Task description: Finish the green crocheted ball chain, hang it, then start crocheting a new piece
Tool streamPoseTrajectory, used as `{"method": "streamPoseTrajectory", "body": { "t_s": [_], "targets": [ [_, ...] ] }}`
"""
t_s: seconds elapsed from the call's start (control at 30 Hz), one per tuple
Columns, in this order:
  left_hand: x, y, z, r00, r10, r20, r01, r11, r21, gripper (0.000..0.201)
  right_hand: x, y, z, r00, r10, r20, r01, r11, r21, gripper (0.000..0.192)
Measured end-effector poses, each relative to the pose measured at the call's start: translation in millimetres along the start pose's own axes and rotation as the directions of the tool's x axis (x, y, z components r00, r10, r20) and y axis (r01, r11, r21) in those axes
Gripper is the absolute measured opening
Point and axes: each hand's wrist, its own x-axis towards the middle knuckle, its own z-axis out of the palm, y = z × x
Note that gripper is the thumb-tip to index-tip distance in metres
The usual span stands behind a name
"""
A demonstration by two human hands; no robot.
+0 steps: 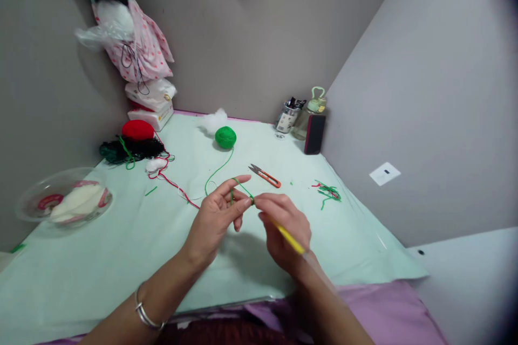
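My left hand [220, 215] holds a strand of green yarn [243, 187] looped over its raised index finger and pinched at the thumb. My right hand [283, 229] grips a yellow crochet hook [290, 238], its tip meeting the yarn right at my left fingertips. The strand runs back across the pale green table cover [121, 237] to a green yarn ball [225, 137]. Orange thread snips [265, 175] lie just beyond my hands.
A red yarn ball [137, 130] and dark green yarn [129, 150] lie at the left. A clear bowl [65, 200] sits at the left edge. Yarn scraps [328, 192] lie at the right. A jar [288, 116], bottle [312, 110] and phone [314, 133] stand in the corner.
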Motion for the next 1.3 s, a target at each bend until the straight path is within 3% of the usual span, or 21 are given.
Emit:
{"method": "streamPoseTrajectory", "body": {
  "t_s": [0.1,0.2,0.33,0.6,0.7,0.87,1.07,1.3],
  "targets": [
    [0.4,2.1,1.2,0.998,-0.053,0.026,0.055,0.993,-0.102,0.053,0.4,-2.2,2.7,0.998,-0.048,0.028,0.05,0.995,-0.083,0.04],
    [0.6,4.7,2.6,0.998,-0.06,0.031,0.064,0.991,-0.117,0.05,3.9,-2.9,3.0,0.992,0.118,-0.035,-0.114,0.988,0.101,0.04],
    [0.4,5.5,2.5,0.998,-0.048,0.028,0.051,0.992,-0.112,0.04,7.3,-1.6,1.3,0.952,0.304,-0.047,-0.27,0.901,0.34,0.026],
    [0.2,3.7,-0.2,0.999,-0.048,0.026,0.051,0.991,-0.126,0.031,6.7,-0.7,2.2,0.838,0.538,-0.094,-0.405,0.728,0.553,0.02],
    [0.0,2.4,1.0,0.997,-0.053,0.049,0.059,0.991,-0.121,0.03,7.2,-0.3,3.4,0.827,0.559,-0.066,-0.42,0.69,0.589,0.019],
    [0.2,-1.6,2.4,0.993,-0.044,0.11,0.054,0.995,-0.088,0.025,8.0,1.1,4.6,0.846,0.532,0.033,-0.44,0.662,0.607,0.017],
    [0.0,-2.0,0.6,0.996,-0.055,0.072,0.06,0.995,-0.079,0.027,6.9,5.6,4.1,0.816,0.575,0.055,-0.457,0.585,0.67,0.019],
    [1.3,-2.2,2.4,0.998,-0.042,0.053,0.045,0.997,-0.057,0.026,6.8,6.0,4.3,0.818,0.571,0.068,-0.442,0.549,0.71,0.019]
  ]
}}
